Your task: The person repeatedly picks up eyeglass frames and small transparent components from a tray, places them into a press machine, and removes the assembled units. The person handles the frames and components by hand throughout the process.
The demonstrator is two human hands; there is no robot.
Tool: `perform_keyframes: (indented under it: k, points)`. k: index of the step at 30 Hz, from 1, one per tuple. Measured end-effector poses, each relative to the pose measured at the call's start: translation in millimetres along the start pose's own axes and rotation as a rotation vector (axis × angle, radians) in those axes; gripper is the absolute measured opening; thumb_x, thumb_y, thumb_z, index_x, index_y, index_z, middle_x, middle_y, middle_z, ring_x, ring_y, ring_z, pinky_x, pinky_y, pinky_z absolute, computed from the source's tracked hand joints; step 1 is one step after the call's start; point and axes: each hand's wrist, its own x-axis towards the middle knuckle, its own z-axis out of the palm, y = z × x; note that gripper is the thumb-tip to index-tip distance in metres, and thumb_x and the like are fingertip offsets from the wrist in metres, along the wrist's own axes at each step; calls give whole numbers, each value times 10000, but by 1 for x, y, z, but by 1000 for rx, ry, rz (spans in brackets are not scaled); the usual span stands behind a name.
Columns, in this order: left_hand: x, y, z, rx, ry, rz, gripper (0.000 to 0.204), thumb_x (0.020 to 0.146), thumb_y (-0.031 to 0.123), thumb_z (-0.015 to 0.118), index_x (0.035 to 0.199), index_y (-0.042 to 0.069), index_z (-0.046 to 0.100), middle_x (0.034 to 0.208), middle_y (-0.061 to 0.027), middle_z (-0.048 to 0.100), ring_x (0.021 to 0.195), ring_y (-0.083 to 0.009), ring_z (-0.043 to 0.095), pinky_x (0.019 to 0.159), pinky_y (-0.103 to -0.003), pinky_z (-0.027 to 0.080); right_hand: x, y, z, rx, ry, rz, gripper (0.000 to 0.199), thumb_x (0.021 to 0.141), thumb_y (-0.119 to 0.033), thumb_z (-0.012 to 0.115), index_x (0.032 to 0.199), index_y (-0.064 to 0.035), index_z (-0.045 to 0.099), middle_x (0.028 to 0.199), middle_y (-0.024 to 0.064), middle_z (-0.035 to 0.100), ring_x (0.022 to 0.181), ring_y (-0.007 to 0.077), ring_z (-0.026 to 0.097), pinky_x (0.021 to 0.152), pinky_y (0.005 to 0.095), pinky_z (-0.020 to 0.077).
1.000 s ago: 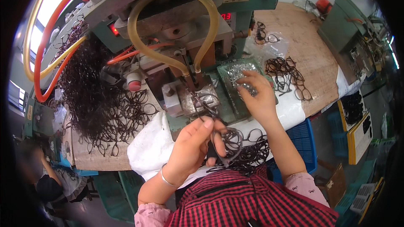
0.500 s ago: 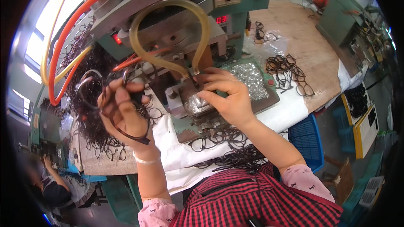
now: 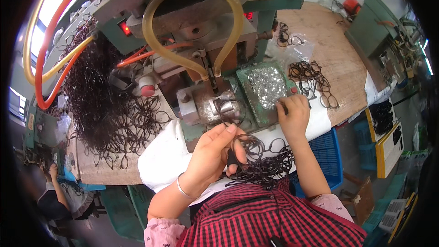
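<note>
- Green-painted press point(image 3: 201, 32): reference for all positions below; it stands on the wooden tabletop point(image 3: 320, 32).
- Left hand point(image 3: 212, 148): in front of the press, thumb and forefinger pinched on a dark eyeglass frame point(image 3: 245, 112). Further dark rims point(image 3: 254, 146) show beside its palm; whether these are gripped also cannot be told.
- Eyeglass frame: one rim reaches over the metal fixture point(image 3: 206, 107) at the front of the press. Contact between rim and fixture cannot be confirmed.
- Right hand point(image 3: 295, 118): right of the press front, fingers curled beside the tray point(image 3: 259, 118) of silver pieces point(image 3: 266, 84). Whether the fingertips meet on a piece cannot be told.
- Handling, in my judgement: the frame is best kept level and steady at the fixture, held by its outer part, with the fingers outside the tooling. Small pieces are best pinched singly.
- Edges: a white cloth point(image 3: 157, 155) runs in front of the press to the near tabletop edge; a pile of frames point(image 3: 267, 169) lies there, and a blue basket point(image 3: 327, 155) sits front-right of the press.
- Room: a gap between the hands gives passage before the press. The yellowish tube point(image 3: 148, 23) loops above it, and a tall frame heap point(image 3: 91, 91) restricts movement on its left.
</note>
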Motion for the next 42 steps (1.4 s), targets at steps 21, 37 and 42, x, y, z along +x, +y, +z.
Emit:
perform_keyframes:
  k: [21,37,42]
  points:
    - [-41,-10,-75,486,265,646,134,922,91,663,1036,33,622,898,-59,697,770,-129,663,675,-239,535,22,-3,0,537,-111,242,136,847,-6,668,978,10,700,907,56,668,835,129,606,772,253,478]
    - [56,51,-241,1815,1170,150,246,775,287,727,912,83,731,1081,-158,631,941,-343,658,790,-451,538,13,8,-8,571,-132,375,105,777,-19,714,882,-15,719,879,84,687,834,198,635,842,328,480]
    - [21,44,-255,1776,1261,486,122,781,205,733,832,97,707,947,-86,622,803,-308,625,668,-414,502,24,-17,-39,902,-261,350,125,783,-5,715,907,-9,731,860,50,699,818,138,632,795,263,487]
